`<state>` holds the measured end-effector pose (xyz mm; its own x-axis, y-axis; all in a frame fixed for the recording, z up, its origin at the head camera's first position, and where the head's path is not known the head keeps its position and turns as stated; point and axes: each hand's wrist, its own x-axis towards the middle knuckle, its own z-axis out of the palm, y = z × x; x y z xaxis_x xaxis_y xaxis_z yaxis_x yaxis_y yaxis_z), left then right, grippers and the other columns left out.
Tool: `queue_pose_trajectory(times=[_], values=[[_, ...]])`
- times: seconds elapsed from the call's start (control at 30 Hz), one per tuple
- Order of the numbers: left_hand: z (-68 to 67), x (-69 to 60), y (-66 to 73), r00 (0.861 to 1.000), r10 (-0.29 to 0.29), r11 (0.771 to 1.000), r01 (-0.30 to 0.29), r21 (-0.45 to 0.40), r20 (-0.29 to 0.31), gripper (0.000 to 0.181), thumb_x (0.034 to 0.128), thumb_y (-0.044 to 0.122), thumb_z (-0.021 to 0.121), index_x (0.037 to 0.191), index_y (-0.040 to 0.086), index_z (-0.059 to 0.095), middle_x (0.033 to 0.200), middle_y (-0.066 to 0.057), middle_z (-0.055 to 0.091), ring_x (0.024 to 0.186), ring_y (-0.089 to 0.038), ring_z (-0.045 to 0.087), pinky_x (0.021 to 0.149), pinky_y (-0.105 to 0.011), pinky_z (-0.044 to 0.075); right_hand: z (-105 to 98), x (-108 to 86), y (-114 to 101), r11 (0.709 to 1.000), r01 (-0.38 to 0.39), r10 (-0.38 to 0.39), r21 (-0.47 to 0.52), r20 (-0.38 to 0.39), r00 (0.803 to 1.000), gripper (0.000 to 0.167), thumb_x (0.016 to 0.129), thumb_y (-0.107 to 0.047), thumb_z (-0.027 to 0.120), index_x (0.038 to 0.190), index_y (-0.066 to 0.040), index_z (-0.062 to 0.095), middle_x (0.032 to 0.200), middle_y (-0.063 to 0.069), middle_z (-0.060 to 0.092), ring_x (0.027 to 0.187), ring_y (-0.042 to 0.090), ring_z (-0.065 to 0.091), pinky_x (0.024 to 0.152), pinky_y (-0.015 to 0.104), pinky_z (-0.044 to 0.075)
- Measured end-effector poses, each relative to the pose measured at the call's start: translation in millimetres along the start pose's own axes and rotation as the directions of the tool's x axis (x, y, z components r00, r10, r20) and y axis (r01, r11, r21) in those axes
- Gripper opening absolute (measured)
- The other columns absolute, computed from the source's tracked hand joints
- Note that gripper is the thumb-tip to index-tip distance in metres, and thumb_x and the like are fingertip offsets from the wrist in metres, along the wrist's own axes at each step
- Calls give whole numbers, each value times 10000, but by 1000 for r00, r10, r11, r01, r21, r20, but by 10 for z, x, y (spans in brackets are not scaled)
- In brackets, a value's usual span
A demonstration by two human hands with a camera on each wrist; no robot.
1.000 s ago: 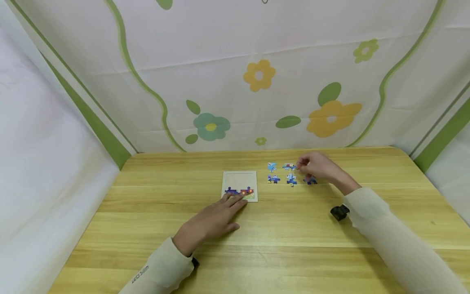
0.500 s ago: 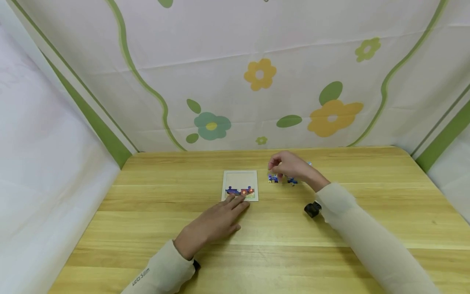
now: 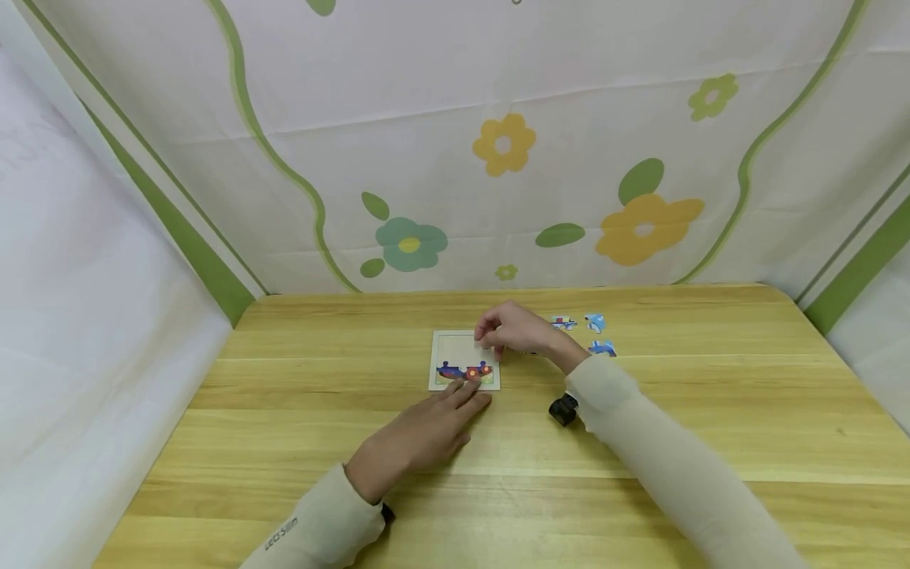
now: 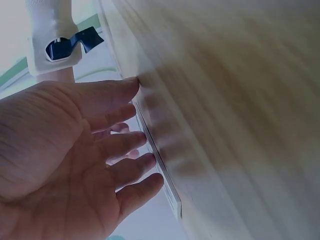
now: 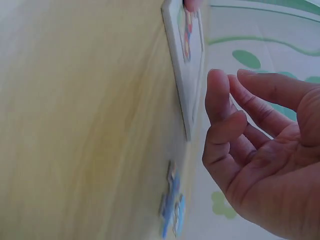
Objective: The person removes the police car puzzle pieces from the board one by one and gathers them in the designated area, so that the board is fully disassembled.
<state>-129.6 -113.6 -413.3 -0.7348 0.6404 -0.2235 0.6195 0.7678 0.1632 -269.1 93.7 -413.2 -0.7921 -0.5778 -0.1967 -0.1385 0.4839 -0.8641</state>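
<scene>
White square puzzle board (image 3: 455, 348), blue-and-red pieces (image 3: 449, 370) along near side, lies on yellow wooden table (image 3: 533, 482). Left hand (image 3: 430, 427): fingers extended at near edge. Right hand (image 3: 515, 328): fingers curled, narrow gap, over right edge; cannot tell if loaded.

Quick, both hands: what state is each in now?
Left hand: open, fingers at the puzzle board's near edge.
Right hand: fingers bent, near the board's right side; can't tell whether it holds anything.
</scene>
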Motion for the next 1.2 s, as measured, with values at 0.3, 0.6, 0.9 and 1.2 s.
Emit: queue_pose_trajectory(times=[0.3, 0.6, 0.9, 1.2], values=[[-19, -20, 10, 1000, -5, 1000, 5, -11, 14, 563, 1108, 255, 533, 1634, 126, 380, 1738, -130, 255, 1593, -338, 295, 1231, -487, 404, 191, 162, -69, 1000, 4, -4, 10, 46, 999, 129, 985, -24, 642, 1041, 39, 739, 800, 104, 677, 598, 146, 612, 562, 241, 477], [-25, -29, 13, 1000, 9, 1000, -9, -20, 6, 542, 1112, 238, 523, 1624, 110, 397, 1732, -141, 267, 1590, -344, 300, 1216, -481, 426, 329, 274, -145, 1000, 2, 0, -21, 95, 995, 179, 1019, -29, 600, 1027, 23, 771, 722, 79, 676, 562, 130, 594, 528, 228, 454], [-30, -29, 11, 1000, 2, 999, -1, -38, 22, 558, 1112, 238, 525, 1636, 121, 374, 1747, -122, 230, 1604, -325, 269, 1219, -478, 423, 369, 304, -202, 998, -20, 27, -56, 113, 993, 188, 1019, -8, 596, 996, 32, 778, 704, 68, 666, 560, 119, 562, 552, 226, 487], [-49, -34, 20, 999, -2, 999, 4, -46, 32, 564, 1109, 237, 530, 1638, 121, 372, 1745, -130, 233, 1603, -339, 267, 1229, -493, 406, 380, 332, -163, 997, -12, 20, -73, 114, 993, 214, 1016, 10, 580, 988, 21, 792, 708, 48, 655, 567, 114, 523, 566, 226, 467]])
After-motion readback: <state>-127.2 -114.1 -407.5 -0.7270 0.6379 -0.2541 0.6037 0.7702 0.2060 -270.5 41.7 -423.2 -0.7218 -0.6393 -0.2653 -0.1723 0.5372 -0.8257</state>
